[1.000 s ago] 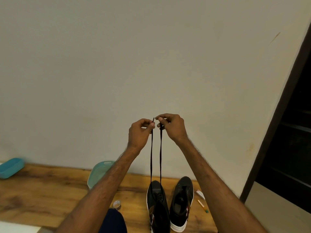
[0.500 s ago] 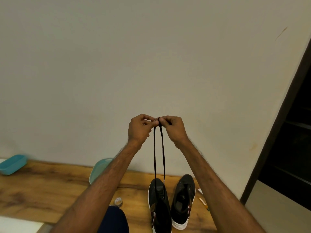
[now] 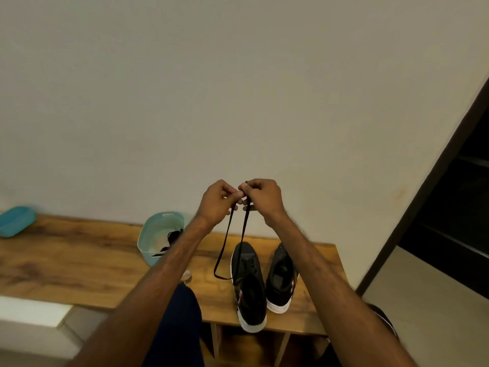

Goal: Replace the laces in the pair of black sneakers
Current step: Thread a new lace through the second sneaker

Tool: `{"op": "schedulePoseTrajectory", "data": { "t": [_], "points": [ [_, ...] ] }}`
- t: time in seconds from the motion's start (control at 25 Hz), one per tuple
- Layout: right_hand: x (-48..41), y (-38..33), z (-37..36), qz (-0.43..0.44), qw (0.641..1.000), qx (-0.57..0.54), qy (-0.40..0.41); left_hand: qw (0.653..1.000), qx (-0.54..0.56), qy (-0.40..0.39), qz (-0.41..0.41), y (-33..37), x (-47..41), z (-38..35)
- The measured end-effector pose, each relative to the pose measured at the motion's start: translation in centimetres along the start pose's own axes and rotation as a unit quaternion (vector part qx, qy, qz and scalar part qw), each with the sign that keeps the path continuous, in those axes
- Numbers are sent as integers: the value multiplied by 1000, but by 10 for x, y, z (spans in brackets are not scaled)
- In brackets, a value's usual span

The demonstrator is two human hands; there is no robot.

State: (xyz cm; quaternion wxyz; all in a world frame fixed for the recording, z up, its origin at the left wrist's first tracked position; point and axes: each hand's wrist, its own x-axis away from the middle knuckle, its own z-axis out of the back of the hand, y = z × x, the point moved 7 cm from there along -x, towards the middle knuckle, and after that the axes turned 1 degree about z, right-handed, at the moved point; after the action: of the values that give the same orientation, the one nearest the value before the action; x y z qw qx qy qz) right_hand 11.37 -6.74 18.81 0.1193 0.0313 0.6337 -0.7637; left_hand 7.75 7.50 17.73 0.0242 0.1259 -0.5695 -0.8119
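Two black sneakers with white soles stand side by side on a wooden table (image 3: 79,263). The left sneaker (image 3: 248,284) has a black lace (image 3: 225,242) running up from its eyelets. The right sneaker (image 3: 281,278) shows no lace. Above the shoes, my left hand (image 3: 215,202) and my right hand (image 3: 262,198) meet and each pinches one end of the lace. The two strands hang down slack, and the left strand loops out beside the left sneaker.
A pale teal tub (image 3: 161,234) with dark laces inside stands left of the shoes. A blue container (image 3: 16,221) sits at the table's far left. A small jar (image 3: 186,278) peeks out by my left forearm. A dark doorway (image 3: 455,207) is at the right.
Both hands have come lower toward the shoes while still holding the lace ends. The lace, taut before, now hangs slack and bows out to the left. The camera has tilted down.
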Motion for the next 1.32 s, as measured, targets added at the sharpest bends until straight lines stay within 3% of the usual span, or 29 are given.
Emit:
{"op": "schedulePoseTrajectory", "data": {
  "t": [0.16, 0.4, 0.52, 0.76, 0.96, 1.16, 1.32],
  "points": [
    [8, 41, -7, -49, 999, -1, 20, 999, -36, 2, -14, -28, 5, -9],
    [19, 94, -17, -15, 996, 63, -59, 996, -58, 57, -21, -71, 15, -18],
    [25, 122, -15, -8, 990, 125, -58, 998, -66, 22, -11, -98, 14, -33],
    [49, 173, -20, 47, 971, 212, -103, 993, 17, -16, 112, -177, 32, -66],
    [54, 205, -15, 20, 983, 156, -89, 992, 25, -15, 125, -193, 30, -81],
    [46, 199, -5, -17, 998, 47, -29, 981, 132, -14, 143, -185, 22, -83],
    [49, 187, -4, 48, 997, 50, -33, 971, 185, -7, 152, -176, 28, -80]
  ]
}}
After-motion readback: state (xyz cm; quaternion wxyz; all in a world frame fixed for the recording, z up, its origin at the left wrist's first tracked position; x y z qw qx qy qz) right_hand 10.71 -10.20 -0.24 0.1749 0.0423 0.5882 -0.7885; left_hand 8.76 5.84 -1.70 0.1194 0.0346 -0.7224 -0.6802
